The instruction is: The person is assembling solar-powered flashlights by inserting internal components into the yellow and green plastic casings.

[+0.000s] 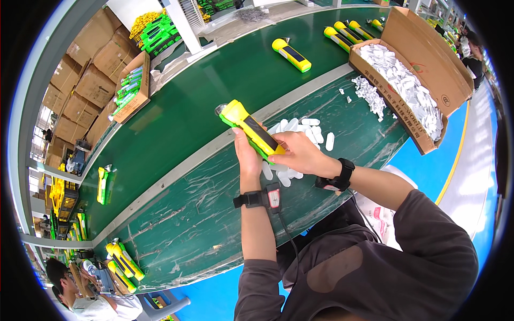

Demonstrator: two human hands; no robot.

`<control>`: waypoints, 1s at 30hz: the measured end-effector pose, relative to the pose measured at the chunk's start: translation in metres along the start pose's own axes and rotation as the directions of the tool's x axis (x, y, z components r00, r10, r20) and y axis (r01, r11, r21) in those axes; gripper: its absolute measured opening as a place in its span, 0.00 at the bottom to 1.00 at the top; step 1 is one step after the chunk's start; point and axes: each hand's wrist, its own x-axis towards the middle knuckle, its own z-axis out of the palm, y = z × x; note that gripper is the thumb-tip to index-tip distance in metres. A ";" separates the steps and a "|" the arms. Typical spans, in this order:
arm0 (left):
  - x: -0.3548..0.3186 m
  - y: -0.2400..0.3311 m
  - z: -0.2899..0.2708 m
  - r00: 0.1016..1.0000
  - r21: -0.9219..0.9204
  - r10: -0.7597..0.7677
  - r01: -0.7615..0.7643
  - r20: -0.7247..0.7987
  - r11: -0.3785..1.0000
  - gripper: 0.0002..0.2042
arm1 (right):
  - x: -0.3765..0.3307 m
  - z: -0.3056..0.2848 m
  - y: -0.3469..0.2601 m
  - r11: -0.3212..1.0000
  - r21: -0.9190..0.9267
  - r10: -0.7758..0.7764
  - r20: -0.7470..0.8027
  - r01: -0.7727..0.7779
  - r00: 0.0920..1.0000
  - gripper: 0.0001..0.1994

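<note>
Holding flashlight (239,117) over belt edge (316,85)

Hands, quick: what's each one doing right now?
Left hand: closed on the torch, holding it.
Right hand: fingers bent at the torch's near end; whether gripping or only pressing cannot be told.

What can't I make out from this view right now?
All in the head view:
Yellow-green flashlight: underside, turned away and behind the left hand.
White pieces: middle of the pile, behind the right hand.
Carton: its floor, under heaped white parts.
Person in white: lower body, cut off by the lower edge.
</note>
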 end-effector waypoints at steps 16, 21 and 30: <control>-0.005 0.014 0.011 0.984 -0.061 -0.034 0.045 0.174 0.997 0.27 | 0.007 -0.014 0.008 0.952 0.302 0.005 0.150 -0.051 0.989 0.14; -0.003 0.012 0.008 0.985 -0.106 -0.048 0.066 0.167 0.992 0.28 | 0.010 -0.015 0.009 0.907 0.410 0.017 0.183 -0.092 0.983 0.15; 0.000 0.010 0.001 0.979 -0.278 -0.031 0.087 0.202 0.957 0.24 | 0.017 -0.013 0.005 0.964 0.266 -0.018 0.007 0.016 1.000 0.19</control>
